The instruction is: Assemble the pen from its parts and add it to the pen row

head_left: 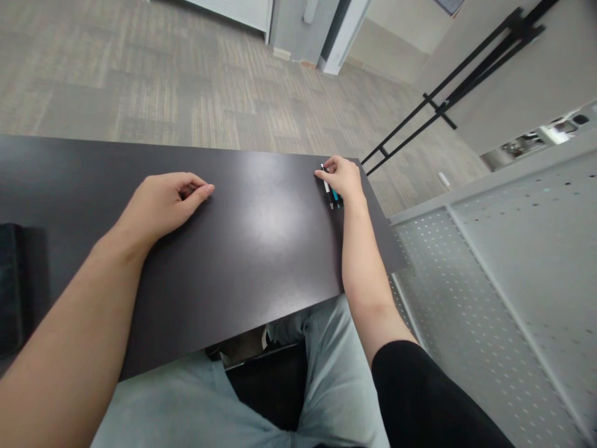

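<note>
My right hand [344, 177] is at the far right corner of the dark table, fingers bent over a small group of pens. Thumb and forefinger close around a white and black pen [327, 186]; its black lower end with a metal tip points toward me. Beside it lies a blue pen [335, 196] with a dark end. The palm and fingers hide the rest of the group, so I cannot tell how many there are. My left hand [165, 202] rests on the table left of the middle, fingers curled and thumb against the forefinger, with nothing visible in it.
The dark table [252, 249] spans the view, its right end near a grey perforated panel [466, 298]. A black object [12, 286] lies at the left edge. Black metal bars [420, 112] rise beyond the right corner. My legs [336, 373] are under the front edge.
</note>
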`<action>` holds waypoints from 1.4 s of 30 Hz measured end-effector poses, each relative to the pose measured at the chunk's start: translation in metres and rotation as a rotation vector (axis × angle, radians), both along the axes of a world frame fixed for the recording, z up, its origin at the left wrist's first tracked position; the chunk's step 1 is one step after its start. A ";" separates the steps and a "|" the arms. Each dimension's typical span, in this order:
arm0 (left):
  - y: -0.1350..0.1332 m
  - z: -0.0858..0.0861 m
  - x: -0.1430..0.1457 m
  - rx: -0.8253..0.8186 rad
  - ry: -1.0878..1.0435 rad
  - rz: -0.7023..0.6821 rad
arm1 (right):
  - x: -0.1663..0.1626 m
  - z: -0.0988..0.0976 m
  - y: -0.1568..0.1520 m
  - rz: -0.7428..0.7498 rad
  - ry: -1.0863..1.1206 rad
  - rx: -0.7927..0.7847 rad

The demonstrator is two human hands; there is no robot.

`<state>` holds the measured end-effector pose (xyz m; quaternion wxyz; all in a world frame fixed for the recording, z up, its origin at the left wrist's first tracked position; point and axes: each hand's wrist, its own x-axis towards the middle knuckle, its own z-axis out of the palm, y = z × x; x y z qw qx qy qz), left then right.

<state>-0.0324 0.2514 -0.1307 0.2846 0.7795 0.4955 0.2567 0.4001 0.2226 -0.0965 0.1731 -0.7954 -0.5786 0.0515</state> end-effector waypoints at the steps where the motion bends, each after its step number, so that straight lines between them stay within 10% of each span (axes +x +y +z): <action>1: -0.001 0.003 0.001 -0.013 0.035 0.007 | 0.001 -0.002 0.001 0.000 0.008 0.008; 13: -0.003 0.009 0.005 -0.020 0.141 0.021 | 0.017 -0.006 -0.018 0.170 0.188 0.553; 22: -0.002 0.007 0.005 0.009 0.158 0.029 | 0.003 -0.031 -0.101 0.346 -0.094 0.209; 42: -0.025 -0.003 0.007 0.000 -0.005 0.078 | -0.010 -0.039 -0.097 0.096 -0.103 0.152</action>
